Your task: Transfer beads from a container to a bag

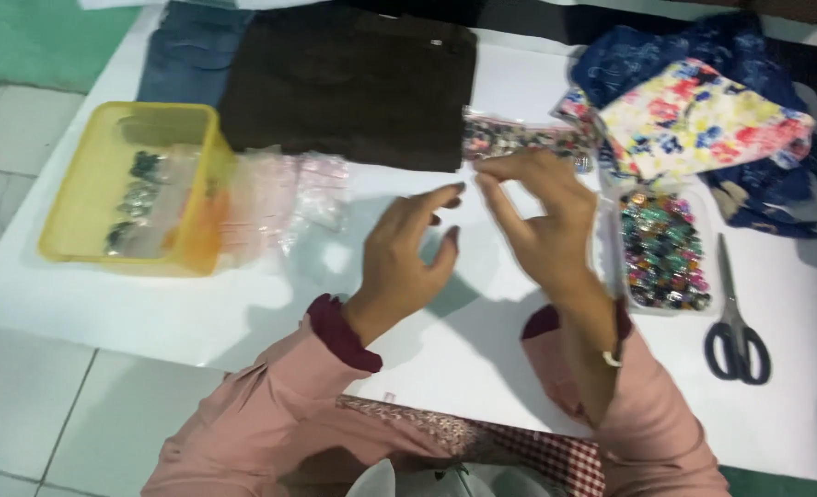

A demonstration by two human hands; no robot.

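Note:
My left hand (406,250) and my right hand (539,213) hover close together over a white sheet (197,308). The left index finger stretches towards the right hand's fingertips, and the other left fingers are apart. The right thumb and forefinger are pinched; motion blur hides whether anything is between them. A faint clear plastic bag (330,244) shows just left of my left hand. Just beyond my right hand lies a clear bag of beads (519,138). A clear box of colourful beads (663,250) sits right beside my right hand.
A yellow plastic tub (86,198) holding bagged beads stands at the left, with a heap of clear plastic bags (284,189) next to it. Folded brown cloth (353,83) and denim (187,51) lie behind. Floral fabrics (703,120) are at the back right, and scissors (736,327) at the right.

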